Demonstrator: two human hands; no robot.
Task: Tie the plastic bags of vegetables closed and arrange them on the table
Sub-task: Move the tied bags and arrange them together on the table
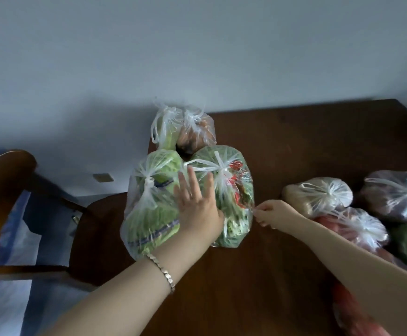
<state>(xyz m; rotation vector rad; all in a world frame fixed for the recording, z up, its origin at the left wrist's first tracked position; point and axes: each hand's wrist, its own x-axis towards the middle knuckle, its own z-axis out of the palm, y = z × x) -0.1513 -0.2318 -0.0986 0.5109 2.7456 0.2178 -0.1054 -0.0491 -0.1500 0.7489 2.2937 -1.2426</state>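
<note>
The right hand [274, 212] has its grip pinched on the clear plastic edge of the bag of greens and red pieces [224, 195], at that bag's right side. The left hand [196, 202] lies flat, fingers spread, pressed against the same bag's left face and touching the leafy bag [151, 209] beside it. Both bags look knotted. Behind them stand two smaller tied bags [183, 127]. Right of the pinched bag, on the dark surface [294, 146], sits a cluster of tied bags [357, 204].
</note>
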